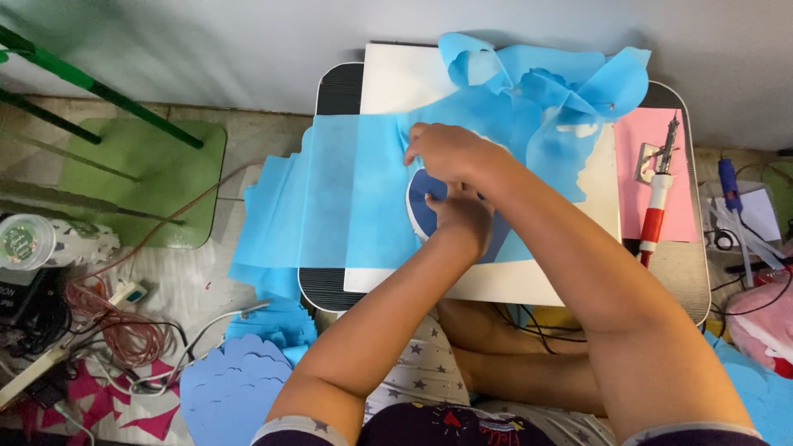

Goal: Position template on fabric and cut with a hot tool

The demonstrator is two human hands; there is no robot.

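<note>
A: In the head view, where is each hand?

B: Both meet in the middle of the small surface (pixel 677 281). The right hand (pixel 450 153) lies on the light blue fabric sheet (pixel 355 198), fingers (pixel 417 142) bent and pressed together at the cloth's edge; it seems they pinch it, but I cannot tell for sure. The left hand (pixel 462 216) is just below, on a dark blue round piece (pixel 423 208). Its fingers are hidden under the right hand, so their state I cannot tell.

A: Why is the sheet spread so?

B: I think it is laid flat over the white board (pixel 396 83) so the round piece can sit against it; the rest hangs off the left side and bunches at the far edge.

A: And beside them?

B: A soldering-type tool with a red and white handle (pixel 657 206) rests on a pink sheet (pixel 652 165) to the right, apart from the hands. On the floor, left, lie scalloped blue cut pieces (pixel 235 372) and tangled cables (pixel 116 330).
</note>
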